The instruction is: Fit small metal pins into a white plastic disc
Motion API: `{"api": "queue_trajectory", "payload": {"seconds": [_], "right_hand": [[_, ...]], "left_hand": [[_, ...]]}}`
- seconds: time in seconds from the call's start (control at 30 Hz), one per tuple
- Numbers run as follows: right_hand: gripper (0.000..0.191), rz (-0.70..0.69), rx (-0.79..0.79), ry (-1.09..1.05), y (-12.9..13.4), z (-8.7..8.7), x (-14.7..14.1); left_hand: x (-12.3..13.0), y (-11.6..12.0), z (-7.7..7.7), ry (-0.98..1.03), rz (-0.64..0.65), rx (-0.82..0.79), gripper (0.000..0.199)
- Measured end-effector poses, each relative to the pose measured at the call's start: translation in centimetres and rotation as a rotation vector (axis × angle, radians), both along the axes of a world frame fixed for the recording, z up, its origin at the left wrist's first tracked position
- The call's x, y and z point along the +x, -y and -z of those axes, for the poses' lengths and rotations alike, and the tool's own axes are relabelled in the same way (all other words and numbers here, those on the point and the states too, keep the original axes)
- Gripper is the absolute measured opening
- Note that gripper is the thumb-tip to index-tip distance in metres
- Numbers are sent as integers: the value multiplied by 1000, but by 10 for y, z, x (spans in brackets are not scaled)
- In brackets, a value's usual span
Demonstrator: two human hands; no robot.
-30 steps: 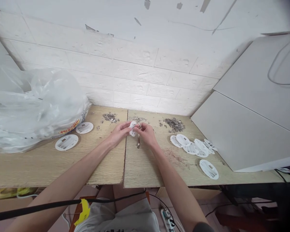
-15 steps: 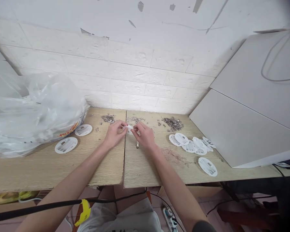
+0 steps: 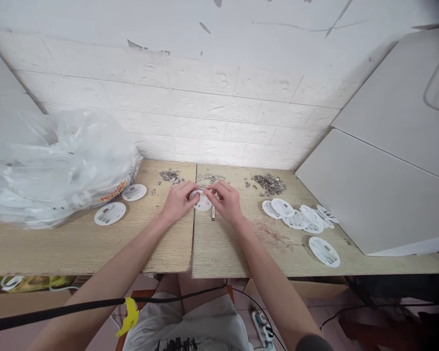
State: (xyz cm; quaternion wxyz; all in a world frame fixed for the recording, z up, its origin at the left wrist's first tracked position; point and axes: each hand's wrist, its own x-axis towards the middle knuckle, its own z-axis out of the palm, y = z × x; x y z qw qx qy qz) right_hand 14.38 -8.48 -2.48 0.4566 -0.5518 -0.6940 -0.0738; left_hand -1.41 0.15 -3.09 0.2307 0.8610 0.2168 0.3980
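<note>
A round white plastic disc (image 3: 202,202) is between my hands near the seam of the wooden table. My left hand (image 3: 181,199) grips its left edge, fingers closed. At the disc's upper right, my right hand (image 3: 225,199) has thumb and fingers pinched together; whatever is between the fingertips is too small to make out. A small narrow tool (image 3: 213,213) lies just below the right hand. Behind the hands are small metal pieces in a left pile (image 3: 171,176), a thin middle scatter (image 3: 211,178) and a larger right pile (image 3: 269,184).
Several white discs (image 3: 295,220) overlap at the right, with a single disc (image 3: 324,252) in front of them. Two more (image 3: 110,213) lie at the left beside a large clear plastic bag (image 3: 58,165). White panels (image 3: 384,195) stand at the right. A black cable (image 3: 76,308) crosses the foreground.
The disc has tipped from nearly edge-on to showing its flat face. My hands have shifted slightly around its rim. The whole view has moved a little.
</note>
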Motion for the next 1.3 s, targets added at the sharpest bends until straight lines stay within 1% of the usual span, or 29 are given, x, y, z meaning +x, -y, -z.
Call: {"api": "queue_trajectory", "payload": {"seconds": [0.07, 0.13, 0.2, 0.37, 0.43, 0.6, 0.73, 0.83, 0.93, 1.0, 1.03, 1.1, 1.13, 1.2, 1.23, 1.3], "right_hand": [[30, 50, 78, -126, -3, -1, 4], [32, 94, 125, -191, -5, 0, 7], [33, 112, 119, -198, -7, 2, 9], [34, 130, 44, -174, -8, 4, 10], [34, 139, 32, -176, -7, 3, 10], [33, 142, 19, -170, -8, 3, 10], [32, 125, 16, -153, -8, 5, 9], [34, 123, -1, -140, -10, 7, 8], [36, 125, -52, -132, -11, 6, 6], [36, 82, -95, -151, -7, 1, 6], [35, 52, -118, -168, -2, -3, 5], [34, 7, -171, -198, 15, -13, 2], [34, 16, -202, -202, 27, -18, 0], [36, 82, -273, -198, 53, -26, -6], [36, 110, -306, -203, 66, -29, -10], [34, 122, -394, -220, 87, -33, -21]], "left_hand": [[2, 2, -1, -71, 69, -150, 13], [3, 3, -2, -171, 140, -248, 13], [4, 5, -4, -255, 199, -251, 12], [5, 9, -6, -464, 374, -212, 9], [5, 10, -6, -540, 409, -177, 9], [7, 10, -5, -608, 430, -117, 11], [8, 12, -4, -641, 410, -46, 7], [8, 15, -4, -665, 395, -33, 8], [7, 18, -4, -679, 383, -31, 9], [6, 18, -4, -653, 359, -53, 9], [6, 18, -4, -625, 350, -90, 9], [4, 18, -5, -529, 337, -248, 8], [3, 19, -6, -456, 319, -349, 8], [3, 23, -9, -270, 234, -510, 9], [3, 27, -12, -169, 171, -549, 11], [5, 37, -17, 7, 66, -570, 14]]}}
